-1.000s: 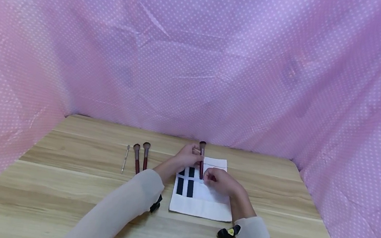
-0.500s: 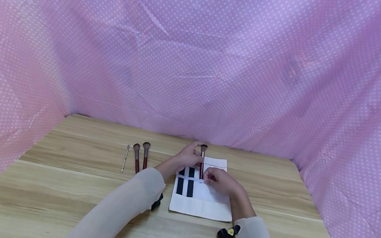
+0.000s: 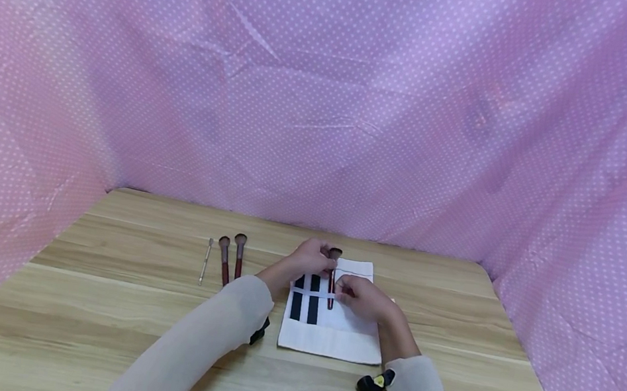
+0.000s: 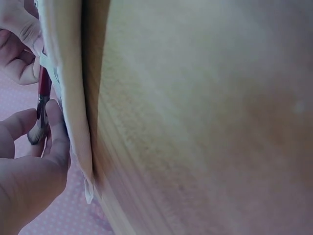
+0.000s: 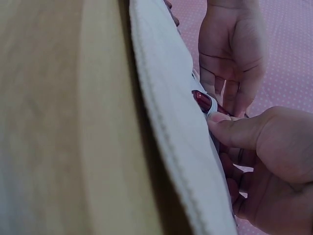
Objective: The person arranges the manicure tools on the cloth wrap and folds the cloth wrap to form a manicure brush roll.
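"While both hands are busy, what surrounds them?"

"Beneath them, a pale wood-grained tabletop (image 3: 102,326). Beyond them and to either side, creased pink-lilac cloth with white dots (image 3: 323,123) hangs like walls."

"And the hands themselves?"

"The left hand (image 3: 309,258) pinches a dark-bristled brush with a glossy red handle (image 3: 331,285), close to its head. The handle runs under a white elastic band (image 3: 306,292), which the right hand (image 3: 362,297) grips between thumb and fingers. Below both lies a flat white cloth case with black stripes (image 3: 329,343)."

"Anything left of the left hand?"

"Two similar brushes (image 3: 224,253) and a thin, pale metallic stick (image 3: 205,262)."

"What can't you make out?"

"The beige left sleeve (image 3: 209,334) hides the lower ends of those brushes, fingers cover part of the held one, and the right hand blocks the band's far end."
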Motion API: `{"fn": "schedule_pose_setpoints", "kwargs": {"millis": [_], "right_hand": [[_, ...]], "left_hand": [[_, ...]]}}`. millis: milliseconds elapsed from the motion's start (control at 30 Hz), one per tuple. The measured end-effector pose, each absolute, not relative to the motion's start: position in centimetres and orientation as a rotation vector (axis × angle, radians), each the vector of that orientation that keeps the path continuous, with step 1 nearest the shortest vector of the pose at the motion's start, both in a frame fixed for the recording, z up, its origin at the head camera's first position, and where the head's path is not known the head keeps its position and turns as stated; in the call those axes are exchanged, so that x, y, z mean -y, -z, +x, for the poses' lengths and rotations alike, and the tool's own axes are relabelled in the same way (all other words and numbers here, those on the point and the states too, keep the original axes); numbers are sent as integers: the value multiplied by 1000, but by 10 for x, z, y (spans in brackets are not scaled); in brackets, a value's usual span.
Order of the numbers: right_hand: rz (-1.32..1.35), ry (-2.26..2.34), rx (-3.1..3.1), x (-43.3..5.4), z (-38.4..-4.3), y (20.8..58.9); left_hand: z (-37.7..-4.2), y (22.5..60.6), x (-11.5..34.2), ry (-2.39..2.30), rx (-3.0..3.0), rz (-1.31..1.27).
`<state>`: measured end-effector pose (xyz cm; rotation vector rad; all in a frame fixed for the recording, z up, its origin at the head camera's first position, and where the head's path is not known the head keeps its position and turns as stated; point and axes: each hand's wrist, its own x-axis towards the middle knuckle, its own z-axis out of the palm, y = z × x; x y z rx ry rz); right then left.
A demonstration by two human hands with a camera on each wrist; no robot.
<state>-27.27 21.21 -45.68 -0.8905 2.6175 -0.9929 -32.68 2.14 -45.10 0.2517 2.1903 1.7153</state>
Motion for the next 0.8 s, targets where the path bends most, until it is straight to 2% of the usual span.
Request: {"fn": "schedule_pose_setpoints", "kwargs": {"millis": [400,800], "right_hand": [[-884,1017,-2625,-215,-274,460],[-883,1012,-2631,-214,-274,460]], "left_hand": [[-326,450,-17,-1359,-2553,472],[-327,447,-10,-1080,-2585,761]]}}
